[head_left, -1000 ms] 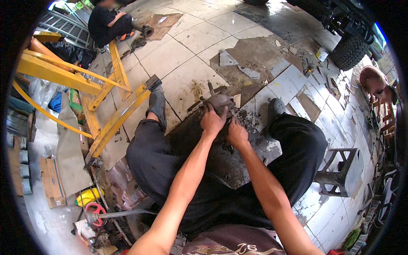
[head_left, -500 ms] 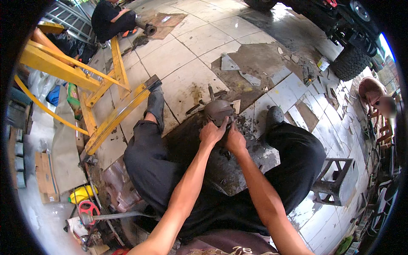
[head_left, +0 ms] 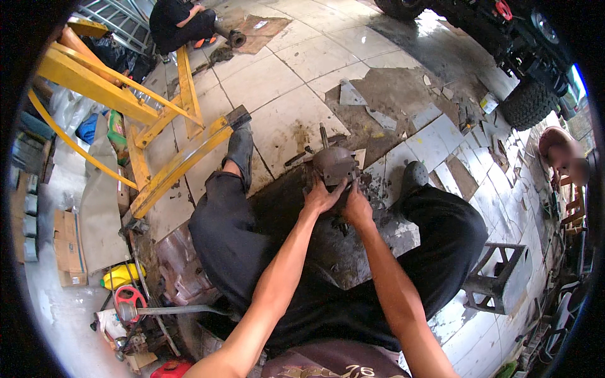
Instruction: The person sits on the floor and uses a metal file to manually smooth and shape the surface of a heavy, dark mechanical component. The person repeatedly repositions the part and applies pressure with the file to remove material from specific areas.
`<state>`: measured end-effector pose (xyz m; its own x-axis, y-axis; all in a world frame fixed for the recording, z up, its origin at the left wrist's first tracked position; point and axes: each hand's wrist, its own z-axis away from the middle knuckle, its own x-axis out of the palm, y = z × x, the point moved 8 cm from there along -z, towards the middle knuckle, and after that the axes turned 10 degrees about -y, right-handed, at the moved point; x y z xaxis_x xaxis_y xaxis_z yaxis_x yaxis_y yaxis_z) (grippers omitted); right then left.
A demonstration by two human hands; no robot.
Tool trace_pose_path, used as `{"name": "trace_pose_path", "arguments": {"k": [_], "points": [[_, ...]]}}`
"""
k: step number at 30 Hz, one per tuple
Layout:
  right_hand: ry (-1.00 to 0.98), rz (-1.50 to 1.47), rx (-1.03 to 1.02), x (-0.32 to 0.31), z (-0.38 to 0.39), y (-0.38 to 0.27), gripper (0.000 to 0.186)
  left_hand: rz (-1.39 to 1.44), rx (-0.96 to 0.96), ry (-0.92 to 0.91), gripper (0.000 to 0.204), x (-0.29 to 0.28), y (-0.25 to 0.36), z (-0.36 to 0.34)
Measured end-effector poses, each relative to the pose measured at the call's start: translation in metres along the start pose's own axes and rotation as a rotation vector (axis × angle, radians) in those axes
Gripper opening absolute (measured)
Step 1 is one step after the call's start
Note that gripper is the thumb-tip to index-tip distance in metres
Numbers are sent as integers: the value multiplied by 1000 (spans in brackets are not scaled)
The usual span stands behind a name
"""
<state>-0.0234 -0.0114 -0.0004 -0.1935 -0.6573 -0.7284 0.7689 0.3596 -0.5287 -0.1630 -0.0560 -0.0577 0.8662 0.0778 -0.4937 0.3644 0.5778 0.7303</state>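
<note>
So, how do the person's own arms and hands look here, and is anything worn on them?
Both forearms are bare: no sleeves, gloves, watch or rings show. The left hand and right hand look smudged with dark grime. Black trousers cover the legs.

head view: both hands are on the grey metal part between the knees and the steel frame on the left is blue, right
Not quite. In the head view the frame on the left is yellow, not blue. The rest holds: the left hand and right hand both rest on the grey metal part between the knees.
</note>
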Motion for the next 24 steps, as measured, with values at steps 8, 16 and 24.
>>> {"name": "trace_pose_path", "arguments": {"k": [8, 16, 24], "points": [[-18, 4, 5, -8, 15, -13, 94, 136, 40, -56, 100, -16, 24, 29], [-53, -3, 62, -4, 5, 8, 92, 180, -32, -363, 125, -3, 28, 20], [148, 3, -37, 2, -8, 21, 97, -61, -47, -107, 115, 8, 19, 31]]}}
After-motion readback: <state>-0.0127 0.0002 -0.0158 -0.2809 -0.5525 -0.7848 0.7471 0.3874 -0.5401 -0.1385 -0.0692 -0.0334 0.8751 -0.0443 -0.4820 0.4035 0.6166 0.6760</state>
